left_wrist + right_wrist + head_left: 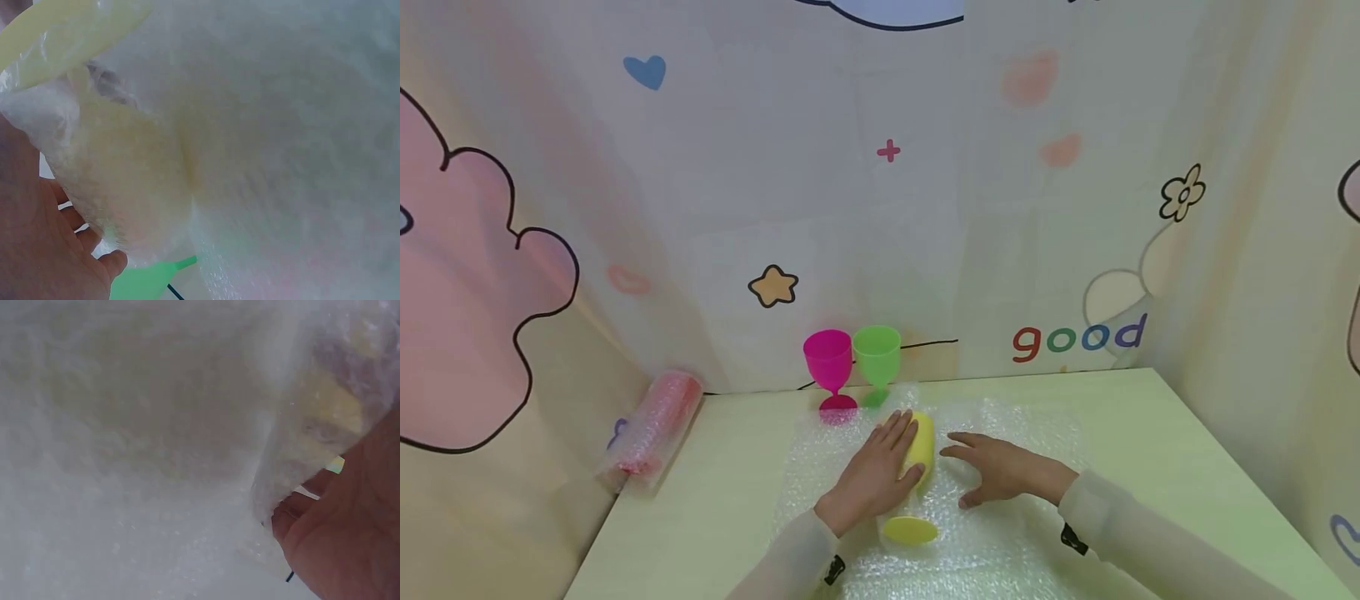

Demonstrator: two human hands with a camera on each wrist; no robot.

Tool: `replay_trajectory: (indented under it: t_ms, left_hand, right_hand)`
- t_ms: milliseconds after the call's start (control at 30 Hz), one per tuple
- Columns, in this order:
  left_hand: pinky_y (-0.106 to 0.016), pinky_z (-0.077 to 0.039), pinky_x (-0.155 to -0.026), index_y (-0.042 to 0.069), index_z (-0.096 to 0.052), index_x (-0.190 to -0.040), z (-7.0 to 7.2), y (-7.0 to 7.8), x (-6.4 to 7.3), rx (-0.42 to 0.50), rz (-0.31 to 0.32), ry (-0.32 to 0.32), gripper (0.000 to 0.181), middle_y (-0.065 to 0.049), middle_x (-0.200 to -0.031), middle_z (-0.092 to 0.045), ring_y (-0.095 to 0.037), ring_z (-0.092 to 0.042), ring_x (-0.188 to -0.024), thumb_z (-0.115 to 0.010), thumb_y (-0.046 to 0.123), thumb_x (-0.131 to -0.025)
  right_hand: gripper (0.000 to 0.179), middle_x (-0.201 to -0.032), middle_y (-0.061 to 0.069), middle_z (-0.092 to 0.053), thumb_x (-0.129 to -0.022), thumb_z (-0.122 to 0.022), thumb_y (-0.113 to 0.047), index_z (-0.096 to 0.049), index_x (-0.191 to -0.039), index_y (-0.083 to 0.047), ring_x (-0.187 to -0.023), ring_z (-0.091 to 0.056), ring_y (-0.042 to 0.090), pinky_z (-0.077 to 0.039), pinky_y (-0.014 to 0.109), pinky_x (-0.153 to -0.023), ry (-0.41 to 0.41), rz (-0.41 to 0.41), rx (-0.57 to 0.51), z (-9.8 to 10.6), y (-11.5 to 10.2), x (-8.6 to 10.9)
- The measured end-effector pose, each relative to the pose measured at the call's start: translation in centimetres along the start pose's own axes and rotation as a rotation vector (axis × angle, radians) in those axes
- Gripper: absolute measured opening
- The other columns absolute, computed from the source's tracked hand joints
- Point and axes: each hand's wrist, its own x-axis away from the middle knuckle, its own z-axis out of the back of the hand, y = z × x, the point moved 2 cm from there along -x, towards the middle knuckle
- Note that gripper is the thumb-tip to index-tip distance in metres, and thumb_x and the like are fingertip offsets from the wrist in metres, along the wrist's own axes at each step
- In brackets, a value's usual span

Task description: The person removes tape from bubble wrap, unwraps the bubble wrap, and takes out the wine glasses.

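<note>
A yellow plastic goblet (924,442) lies on its side on a sheet of bubble wrap (1000,550), its round foot (911,530) toward the person. Across its cup rests my left hand (872,479), fingers stretched forward and thumb over the near part. To the right my right hand (1000,469) hovers over the wrap, fingers spread and apart from the goblet. In the left wrist view, cloudy bubble wrap (294,125) covers the goblet's cup (131,169) beside the fingers. The right wrist view is mostly filled by bubble wrap (125,506), with yellow (331,406) showing through near that hand.
A pink goblet (828,358) and a green goblet (877,354) stand upright at the table's back edge, by the printed curtain (925,233). A red-pink item rolled in bubble wrap (658,425) lies at the table's left edge. The pale table (1157,467) extends right.
</note>
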Motion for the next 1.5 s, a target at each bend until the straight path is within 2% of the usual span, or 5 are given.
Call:
replay_trajectory:
  t_ms: [133,733,967,1333,1500]
  left_hand:
    - [-0.040,-0.020,-0.124,0.012,-0.021,-0.157,-0.1,-0.5,0.4,0.024,0.001,0.001,0.070,-0.003,-0.167,-0.013,-0.022,-0.013,-0.155,-0.039,0.051,-0.102]
    - [-0.039,-0.027,-0.121,0.008,-0.018,-0.157,0.8,-3.8,3.4,0.153,0.085,0.016,0.074,-0.005,-0.166,-0.015,-0.022,-0.014,-0.154,-0.046,0.047,-0.101]
    - [-0.043,-0.032,-0.118,0.004,-0.031,-0.153,1.1,-4.6,4.4,0.108,0.058,0.016,0.071,-0.010,-0.164,-0.024,-0.027,-0.023,-0.152,-0.053,0.042,-0.098]
    - [-0.050,-0.031,-0.119,0.005,-0.042,-0.148,1.2,-6.1,5.4,0.104,0.083,-0.097,0.066,-0.014,-0.160,-0.031,-0.034,-0.029,-0.149,-0.057,0.043,-0.096]
    - [-0.056,-0.034,-0.114,0.006,-0.049,-0.143,2.4,-6.4,4.9,0.039,0.097,-0.073,0.062,-0.015,-0.154,-0.042,-0.039,-0.034,-0.145,-0.057,0.044,-0.096]
  right_hand:
    - [0.083,-0.160,0.004,-0.034,-0.074,-0.080,-0.053,-0.047,-0.145,-0.026,-0.146,-0.034,0.030,-0.036,0.054,-0.114,-0.061,-0.010,-0.011,-1.1,0.5,0.2]
    - [0.082,-0.161,0.004,-0.031,-0.075,-0.080,-0.051,-0.047,-0.145,-0.025,-0.148,-0.030,0.032,-0.034,0.055,-0.115,-0.044,0.025,-0.072,-1.7,0.9,0.0]
    - [0.082,-0.161,0.006,-0.031,-0.075,-0.080,-0.050,-0.047,-0.145,-0.024,-0.148,-0.030,0.032,-0.035,0.055,-0.115,-0.041,0.035,-0.078,-1.8,1.1,0.0]
    - [0.082,-0.161,0.005,-0.030,-0.075,-0.080,-0.050,-0.046,-0.145,-0.024,-0.149,-0.029,0.032,-0.034,0.055,-0.115,-0.044,0.033,-0.086,-1.9,1.0,0.2]
    - [0.083,-0.161,0.006,-0.030,-0.075,-0.080,-0.051,-0.046,-0.146,-0.024,-0.149,-0.029,0.033,-0.034,0.055,-0.115,-0.042,0.045,-0.080,-1.9,1.1,0.1]
